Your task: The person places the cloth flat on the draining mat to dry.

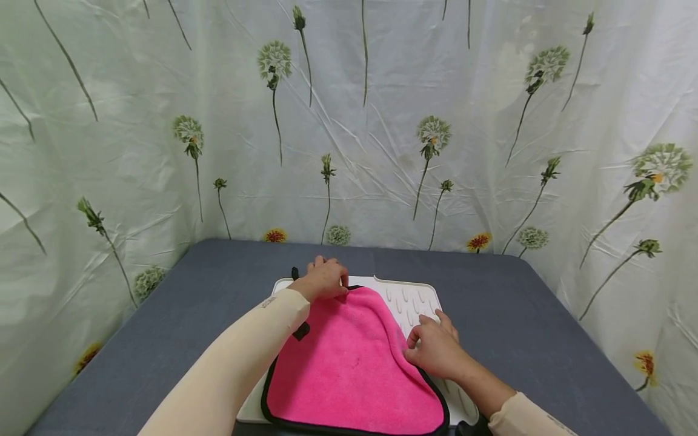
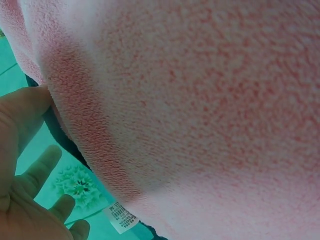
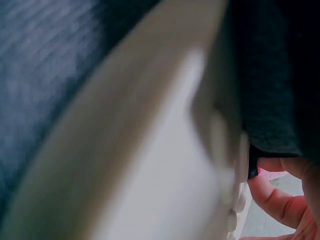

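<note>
A bright pink plush towel with black edging lies partly raised over a white ridged board. My left hand pinches the towel's far edge; in the left wrist view its thumb and forefinger meet at the border while the other fingers spread apart. A white printed tag hangs from that border. On the right side, my right hand pinches the towel's black edge between thumb and forefinger. The right wrist view shows the towel's dark underside and the board's rounded rim below.
The board rests on a table with a dark grey-blue cover. A pale curtain printed with dandelions hangs behind the table and along both sides. Black wrist straps show near the left hand.
</note>
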A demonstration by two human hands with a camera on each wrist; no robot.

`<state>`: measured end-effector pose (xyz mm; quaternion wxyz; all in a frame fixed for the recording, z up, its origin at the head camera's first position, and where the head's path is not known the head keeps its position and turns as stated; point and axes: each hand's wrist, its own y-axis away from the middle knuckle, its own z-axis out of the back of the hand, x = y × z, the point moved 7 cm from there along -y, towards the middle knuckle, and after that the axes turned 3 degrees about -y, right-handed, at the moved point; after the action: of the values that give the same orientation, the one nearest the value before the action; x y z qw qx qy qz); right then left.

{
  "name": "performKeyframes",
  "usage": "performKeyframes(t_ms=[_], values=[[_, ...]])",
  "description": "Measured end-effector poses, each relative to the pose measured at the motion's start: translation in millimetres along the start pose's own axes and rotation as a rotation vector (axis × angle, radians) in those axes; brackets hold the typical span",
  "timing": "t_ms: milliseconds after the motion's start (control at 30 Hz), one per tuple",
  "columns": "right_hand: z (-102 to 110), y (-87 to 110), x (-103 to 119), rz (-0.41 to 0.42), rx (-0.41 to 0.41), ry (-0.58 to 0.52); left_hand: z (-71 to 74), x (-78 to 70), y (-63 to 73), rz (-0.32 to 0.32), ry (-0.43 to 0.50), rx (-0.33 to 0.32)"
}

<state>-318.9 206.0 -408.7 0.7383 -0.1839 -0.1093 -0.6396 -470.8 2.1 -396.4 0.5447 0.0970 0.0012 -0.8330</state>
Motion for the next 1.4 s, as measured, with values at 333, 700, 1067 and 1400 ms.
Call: performKeyframes(t_ms=[333,700,1067,1400], values=[[11,-1.2,-3,0.025,-0.045,0.034,4.1,5.1,3.0,-0.010,0.000,-0.009],[35,2.0,-14,0.039,-0.191,0.114,12.4,13.0,9.5,-0.013,0.009,-0.008],[47,8.2,-7,0.152,-0.324,0.210,16.3,16.0,13.1,-0.026,0.026,-0.004],[28,7.9,-7,0.166,-0.205,0.267,10.5,19.4,24.9,-0.040,0.032,0.019]])
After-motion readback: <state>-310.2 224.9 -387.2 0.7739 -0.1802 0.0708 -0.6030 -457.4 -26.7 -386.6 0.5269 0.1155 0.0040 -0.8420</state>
